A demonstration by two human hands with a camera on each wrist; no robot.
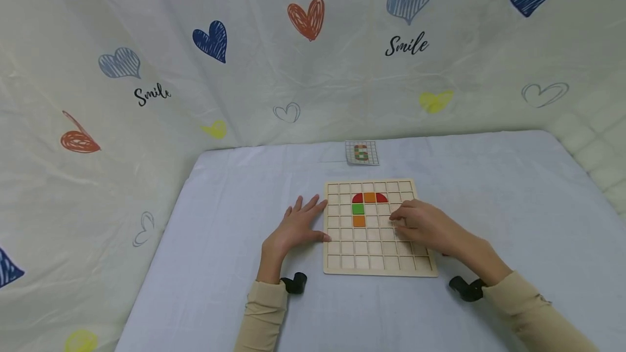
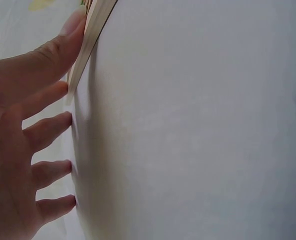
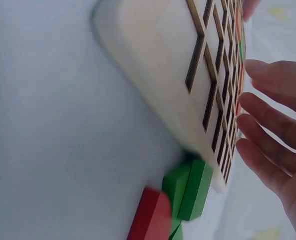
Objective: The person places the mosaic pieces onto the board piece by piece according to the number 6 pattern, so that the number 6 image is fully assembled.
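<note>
A wooden grid board [image 1: 342, 263] lies on the white-covered table. In its cells sit an upper row of a red rounded piece [image 1: 357, 198], an orange square [image 1: 369, 198] and another red rounded piece [image 1: 381, 198]. Below the left red piece are a green square [image 1: 358, 209] and a lower orange square [image 1: 359, 221]. My left hand [image 1: 295, 230] spreads its fingers at the board's left edge, its thumb touching the rim. Over the board's right side my right hand [image 1: 425, 227] has its fingers loosely bent. No piece shows between them in the right wrist view.
Green blocks [image 3: 195, 192] and a red block [image 3: 150, 215] lie beside the board's right edge, mostly hidden by my right arm in the head view. Behind the board lies a small card [image 1: 362, 153] printed with a coloured grid pattern. A heart-printed curtain [image 1: 254, 86] hangs behind the table.
</note>
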